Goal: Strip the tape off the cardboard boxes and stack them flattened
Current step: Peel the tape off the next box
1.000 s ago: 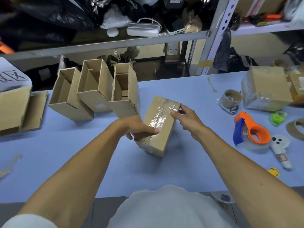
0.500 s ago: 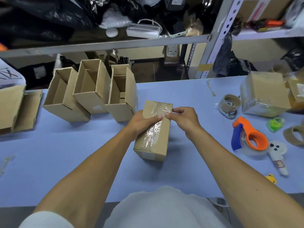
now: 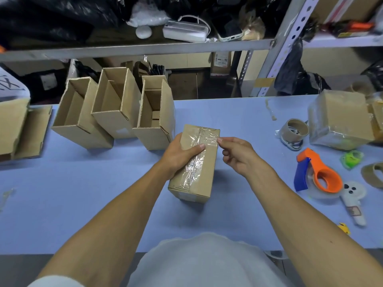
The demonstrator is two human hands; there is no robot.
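Note:
A shut cardboard box (image 3: pixel 204 179) lies lengthwise on the blue table (image 3: pixel 83 193), with a strip of clear tape (image 3: pixel 195 160) running along its top. My left hand (image 3: pixel 180 155) grips the box from the left side, thumb pressed on the tape. My right hand (image 3: pixel 236 154) pinches the tape's edge at the far right of the top face. Three opened boxes (image 3: pixel 116 112) stand in a row behind, to the left.
A large cardboard piece (image 3: pixel 18 131) lies at the far left. To the right sit an orange and blue tape dispenser (image 3: pixel 319 175), empty tape cores (image 3: pixel 294 129), a plastic-wrapped box (image 3: pixel 342 119) and small items. Metal shelving (image 3: pixel 145 48) rises behind the table.
The box has turned from a slant to nearly straight. My left hand has slid up to the box's far half, and my right hand's fingers have closed on the tape edge.

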